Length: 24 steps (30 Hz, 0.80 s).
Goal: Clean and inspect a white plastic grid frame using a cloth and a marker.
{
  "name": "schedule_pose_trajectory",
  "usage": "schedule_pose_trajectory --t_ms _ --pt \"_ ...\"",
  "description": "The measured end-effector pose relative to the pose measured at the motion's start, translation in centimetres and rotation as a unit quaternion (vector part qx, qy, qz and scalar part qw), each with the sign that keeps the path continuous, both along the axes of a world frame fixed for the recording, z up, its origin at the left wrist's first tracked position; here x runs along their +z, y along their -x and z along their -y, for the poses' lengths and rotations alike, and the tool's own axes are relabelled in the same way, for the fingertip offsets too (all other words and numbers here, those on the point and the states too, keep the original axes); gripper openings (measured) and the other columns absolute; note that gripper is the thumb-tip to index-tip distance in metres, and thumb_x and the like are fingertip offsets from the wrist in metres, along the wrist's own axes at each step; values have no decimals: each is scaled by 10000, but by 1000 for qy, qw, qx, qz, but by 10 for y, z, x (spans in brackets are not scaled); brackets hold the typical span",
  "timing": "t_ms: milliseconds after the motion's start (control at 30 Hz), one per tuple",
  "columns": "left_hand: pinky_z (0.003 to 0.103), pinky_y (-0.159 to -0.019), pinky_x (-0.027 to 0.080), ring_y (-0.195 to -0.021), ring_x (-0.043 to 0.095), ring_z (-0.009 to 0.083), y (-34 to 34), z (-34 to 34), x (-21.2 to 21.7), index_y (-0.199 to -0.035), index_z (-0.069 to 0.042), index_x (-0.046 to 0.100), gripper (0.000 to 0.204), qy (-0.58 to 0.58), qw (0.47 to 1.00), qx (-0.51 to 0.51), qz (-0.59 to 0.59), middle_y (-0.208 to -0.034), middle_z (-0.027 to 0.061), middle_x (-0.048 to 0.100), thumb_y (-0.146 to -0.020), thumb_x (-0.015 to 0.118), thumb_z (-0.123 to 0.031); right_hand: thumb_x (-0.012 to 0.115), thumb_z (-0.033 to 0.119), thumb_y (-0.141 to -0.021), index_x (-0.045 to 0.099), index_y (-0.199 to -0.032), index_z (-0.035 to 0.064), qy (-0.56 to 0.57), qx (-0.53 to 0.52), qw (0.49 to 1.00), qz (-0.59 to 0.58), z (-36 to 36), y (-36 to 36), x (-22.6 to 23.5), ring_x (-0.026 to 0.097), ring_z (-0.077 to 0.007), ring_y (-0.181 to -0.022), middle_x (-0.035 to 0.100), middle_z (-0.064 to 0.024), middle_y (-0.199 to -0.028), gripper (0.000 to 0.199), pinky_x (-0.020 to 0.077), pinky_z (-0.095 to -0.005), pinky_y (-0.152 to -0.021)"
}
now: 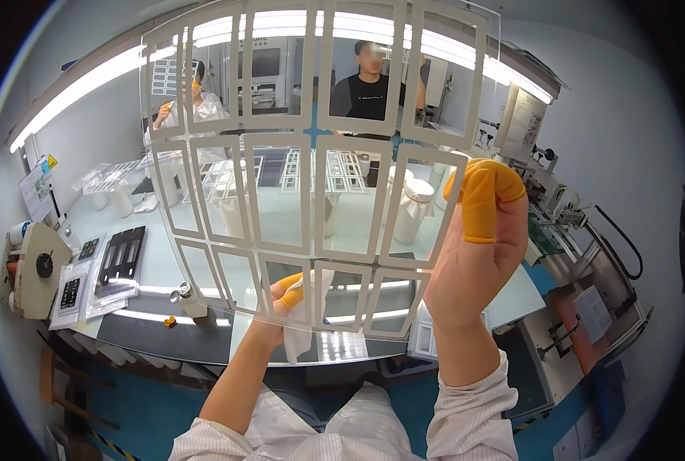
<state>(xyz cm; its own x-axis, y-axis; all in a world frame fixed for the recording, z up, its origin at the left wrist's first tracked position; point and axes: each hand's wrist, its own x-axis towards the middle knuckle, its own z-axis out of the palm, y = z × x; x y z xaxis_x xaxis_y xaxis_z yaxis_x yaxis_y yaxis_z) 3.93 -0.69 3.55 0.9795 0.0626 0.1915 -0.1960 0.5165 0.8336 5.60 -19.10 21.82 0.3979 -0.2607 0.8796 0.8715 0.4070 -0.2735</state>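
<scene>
My right hand (pixel 480 238), with orange finger cots on its fingers, pinches the right edge of a large clear sheet (pixel 358 144) printed with rows of white rectangular frames. The sheet stands tilted up in front of me, and the room shows through its panes. Low on the sheet, my left hand (pixel 279 311), also in orange finger cots, is closed on a white wipe (pixel 299 342). Part of the wipe and the left fingertips show through the lower panes. Whether the wipe touches the sheet I cannot tell.
White covered jars (pixel 414 215) stand on the glass-topped table, with similar framed sheets (pixel 341 172) laid over some. Black panels (pixel 121 261), a metal-topped dispenser bottle (pixel 189 298) and a beige machine (pixel 39 269) are left. Two people, one in black (pixel 369 96), work across. Equipment with rails (pixel 580 230) stands right.
</scene>
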Motion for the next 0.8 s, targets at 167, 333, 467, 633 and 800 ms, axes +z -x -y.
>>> schedule_pose_trajectory --t_ms 167,333,467,633,800 --pt "247 -551 501 -664 585 138 6 -8 -13 -984 -35 541 299 28 997 47 -50 -810 62 578 -741 596 -201 529 43 -787 494 -912 -10 -11 5 1000 17 -2 -3 -6 477 -88 -776 516 -41 -844 140 372 -206 -746" --pt "236 -542 492 -656 577 124 4 -10 -19 -995 -47 524 285 24 994 75 -79 -804 50 570 -768 567 -213 529 42 -789 495 -910 -13 -9 -11 1000 15 0 -6 -4 480 -86 -769 516 -42 -840 138 375 -202 -735" --pt "217 -573 481 -673 557 105 1 -18 -26 -983 -60 477 270 -44 988 133 -65 -799 41 549 -779 554 -219 531 54 -793 495 -908 -10 -12 -20 999 30 3 -6 2 480 -85 -753 515 -40 -826 137 377 -201 -722" --pt "214 -620 450 -696 539 95 -4 -35 -51 -954 -51 475 245 -89 973 207 -57 -794 39 539 -784 552 -210 536 57 -791 496 -906 -7 -4 -32 998 44 5 -10 6 478 -81 -759 511 -35 -822 138 376 -203 -730" --pt "217 -553 388 -640 489 75 0 -48 -52 -829 6 526 157 -325 884 335 -25 -700 29 545 -742 566 -118 491 166 -837 516 -927 29 -10 -34 999 19 15 -15 6 490 -95 -801 539 -26 -831 166 352 -269 -805"
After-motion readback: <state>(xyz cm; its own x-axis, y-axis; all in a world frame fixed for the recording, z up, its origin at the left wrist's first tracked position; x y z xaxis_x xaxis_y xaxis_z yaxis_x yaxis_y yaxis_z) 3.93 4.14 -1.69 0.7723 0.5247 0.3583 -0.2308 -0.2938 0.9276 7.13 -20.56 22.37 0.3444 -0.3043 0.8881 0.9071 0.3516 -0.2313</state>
